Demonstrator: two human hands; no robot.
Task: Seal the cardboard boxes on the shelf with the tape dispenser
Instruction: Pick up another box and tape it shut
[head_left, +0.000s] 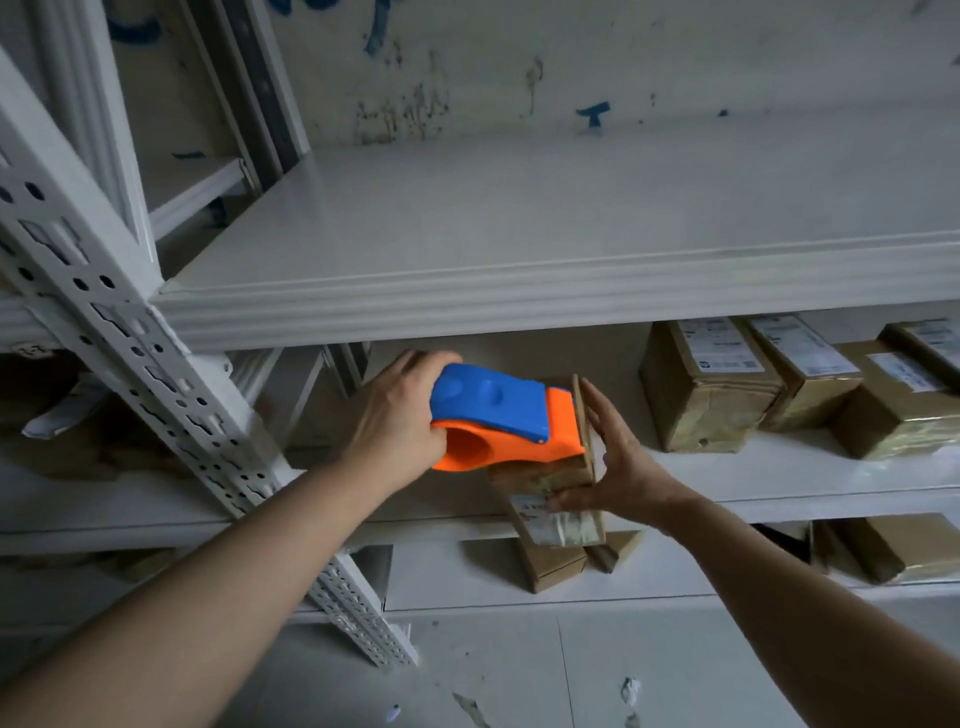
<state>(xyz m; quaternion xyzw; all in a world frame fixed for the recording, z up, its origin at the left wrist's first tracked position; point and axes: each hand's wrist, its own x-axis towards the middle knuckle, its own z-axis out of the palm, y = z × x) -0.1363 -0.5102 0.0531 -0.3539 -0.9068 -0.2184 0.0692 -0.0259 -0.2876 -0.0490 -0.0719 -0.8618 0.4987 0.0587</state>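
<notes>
Box (558, 512): small, at the front lip of the middle shelf (753, 480); its near end seems to hang past the edge; one flap stands up on its right side; glossy tape shows on the near face
Dispenser (498, 415): orange and blue, sitting on the box top, nose toward the raised flap; the tape itself is hidden
Left hand (397, 415): fingers wrapped round the dispenser's rear; best to press the nose down firmly and pull in one straight line along the seam
Right hand (621, 457): fingers straight, flat against the box's right side and flap; it should brace the box so it neither slides nor tips off the lip
Risk: the box looks light and may skid under the pull; a flap left up would give a crooked seal
Other boxes (711, 395): further right on the same shelf, well apart; more lie on the shelf below
</notes>
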